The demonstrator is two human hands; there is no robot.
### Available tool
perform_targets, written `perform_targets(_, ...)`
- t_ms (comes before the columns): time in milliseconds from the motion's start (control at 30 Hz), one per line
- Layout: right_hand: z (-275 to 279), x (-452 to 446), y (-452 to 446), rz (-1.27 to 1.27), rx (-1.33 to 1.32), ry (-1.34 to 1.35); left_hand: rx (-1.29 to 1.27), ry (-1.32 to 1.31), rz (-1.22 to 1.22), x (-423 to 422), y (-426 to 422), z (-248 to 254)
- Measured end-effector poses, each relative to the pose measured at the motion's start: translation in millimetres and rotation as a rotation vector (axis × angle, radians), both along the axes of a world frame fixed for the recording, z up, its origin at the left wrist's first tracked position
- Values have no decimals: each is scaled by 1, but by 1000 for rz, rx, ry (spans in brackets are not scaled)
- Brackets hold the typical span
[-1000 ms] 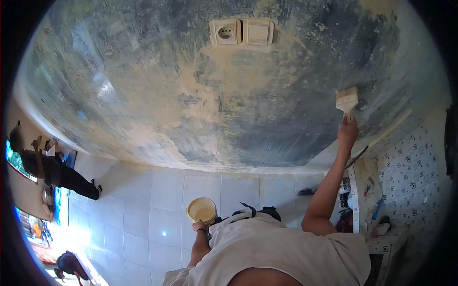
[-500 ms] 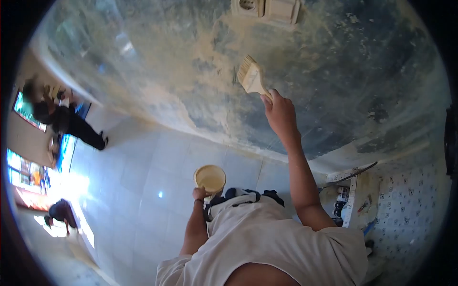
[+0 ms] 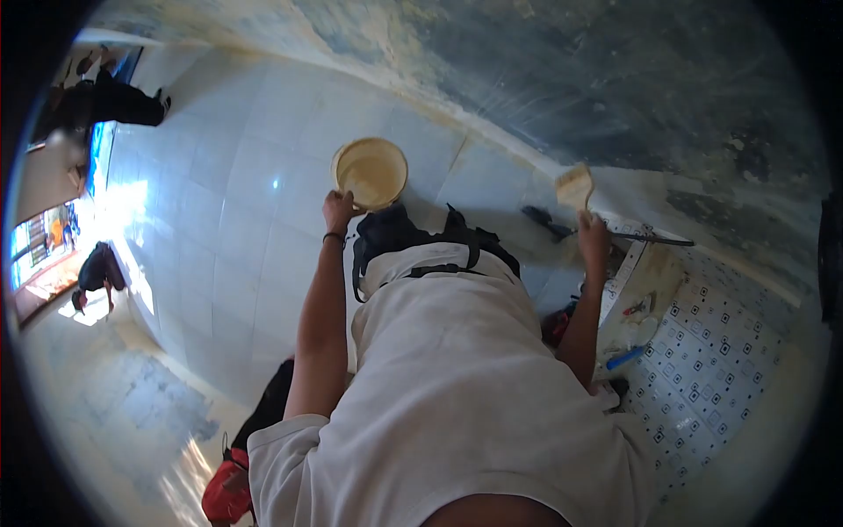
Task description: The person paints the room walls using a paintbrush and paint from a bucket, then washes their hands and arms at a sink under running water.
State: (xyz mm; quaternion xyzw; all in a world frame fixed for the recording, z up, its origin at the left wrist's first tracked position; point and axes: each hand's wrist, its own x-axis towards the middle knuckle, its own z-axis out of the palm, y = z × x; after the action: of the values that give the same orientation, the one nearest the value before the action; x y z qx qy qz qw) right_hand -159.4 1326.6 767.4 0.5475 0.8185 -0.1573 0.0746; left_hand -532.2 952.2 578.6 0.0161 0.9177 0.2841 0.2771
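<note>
My left hand (image 3: 338, 211) grips the edge of a cream plastic bucket (image 3: 403, 183), which hangs over the tiled floor in front of my legs. Pale residue or liquid shows inside; I cannot tell which. In my right hand (image 3: 594, 239) is a wide paintbrush (image 3: 575, 188), its handle in my closed fingers and its pale bristles pointing up and away from me. The brush appears in front of the foot of the patchy grey-and-tan wall (image 3: 562, 79); whether it touches is unclear.
A tiled ledge (image 3: 672, 263) at the right carries small items, including a blue object (image 3: 625, 357). One person (image 3: 123, 101) stands far left; another person (image 3: 99, 270) bends near a bright doorway. A red-and-black object (image 3: 230, 487) is behind me, lower left.
My right hand has brought the brush down from the wall, toward the lower right. My view has turned downward. The bucket stays in my left hand.
</note>
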Motion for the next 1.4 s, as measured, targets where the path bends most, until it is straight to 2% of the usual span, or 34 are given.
perform_targets(67, -33, 49, -21, -17, -15, -54, 8, -5, -55, 20, 19, 23)
perform_targets(167, -42, 82, -34, 3, -150, -71, -136, 275, -689, 46, 34, 32)
perform_targets(267, -24, 75, -45, 3, -301, 23, 52, -23, -191, 77, 67, 41)
perform_targets(333, -9, 59, -50, 10, -338, 129, 81, 95, -444, 93, 73, 22)
perform_targets(433, 12, 28, -58, 83, -333, 297, 157, 4, -455, 115, 97, 40)
perform_targets(500, 30, 8, -67, 165, -347, 370, 217, -250, -199, 131, 124, 91)
perform_targets(533, 28, 3, -72, 201, -345, 364, 221, -117, -313, 137, 132, 105)
perform_targets(700, 12, -27, -87, 269, -283, 213, 309, -208, -408, 155, 160, 114)
perform_targets(800, 9, -50, -89, 167, -265, 132, 351, -169, -533, 159, 173, 125)
perform_targets(900, -9, -61, -85, 170, -233, 34, 379, -187, -629, 155, 186, 139)
perform_targets(1133, -5, -71, -85, 77, -76, 38, 417, -93, -972, 131, 215, 183)
perform_targets(1233, -22, -75, -85, 70, 9, 69, 445, -82, -1076, 123, 222, 192)
perform_targets(1333, -38, -86, -82, 70, 109, 141, 474, -165, -1071, 122, 228, 211)
perform_targets(1400, -44, -92, -82, 55, 169, 166, 459, -110, -1099, 116, 231, 202)
